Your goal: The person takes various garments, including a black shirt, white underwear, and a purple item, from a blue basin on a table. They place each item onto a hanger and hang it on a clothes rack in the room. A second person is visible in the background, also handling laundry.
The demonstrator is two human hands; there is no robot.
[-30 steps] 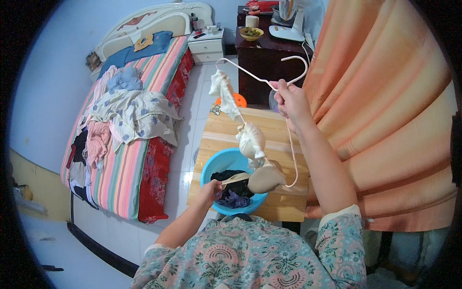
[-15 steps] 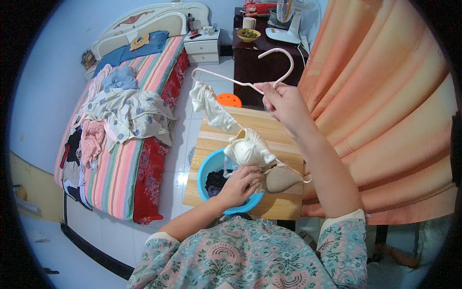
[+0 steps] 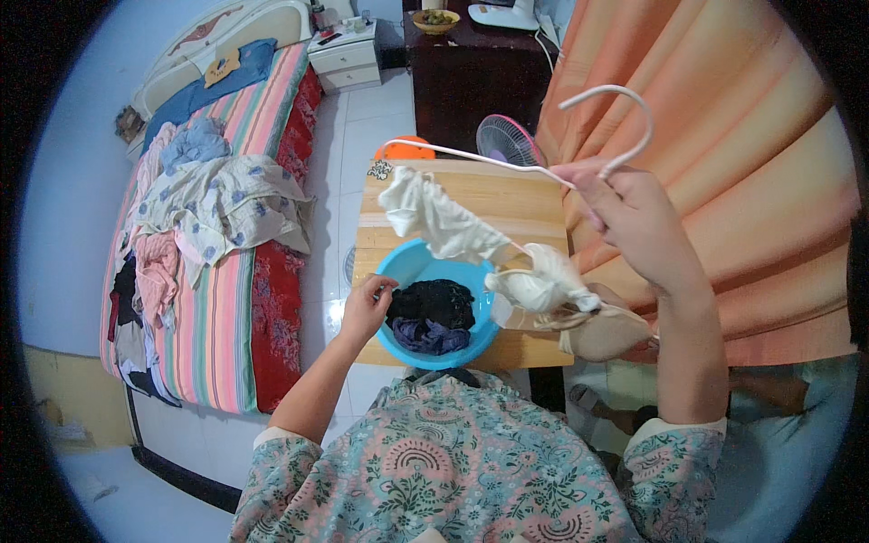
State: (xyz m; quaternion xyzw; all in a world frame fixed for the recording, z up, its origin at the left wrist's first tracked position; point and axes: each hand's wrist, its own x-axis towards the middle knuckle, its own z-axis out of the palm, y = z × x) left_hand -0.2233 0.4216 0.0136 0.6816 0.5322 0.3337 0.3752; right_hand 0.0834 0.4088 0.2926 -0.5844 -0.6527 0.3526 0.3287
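My right hand (image 3: 625,213) is closed round the neck of a white clothes hanger (image 3: 471,156), held up and tilted, its hook upward. A white cloth garment (image 3: 439,217) hangs along its left part. Further right hang a white bra (image 3: 541,279) and a beige bra cup (image 3: 608,333), both below my right hand. My left hand (image 3: 367,308) is at the left rim of a light-blue basin (image 3: 493,337), its fingers curled together; anything inside them is hidden. In the basin lie a black garment (image 3: 433,300) and a dark purple one (image 3: 421,337).
The basin stands on a wooden table (image 3: 534,195). Behind are an orange stool (image 3: 405,147), a pink-rimmed fan (image 3: 507,140) and a dark cabinet (image 3: 462,77). An orange curtain (image 3: 742,199) hangs close on the right. To the left, a striped bed (image 3: 217,335) holds loose clothes.
My right hand has carried the hanger and its garments to the right and nearer. My left hand has come away from the bras and moved left to the basin's rim.
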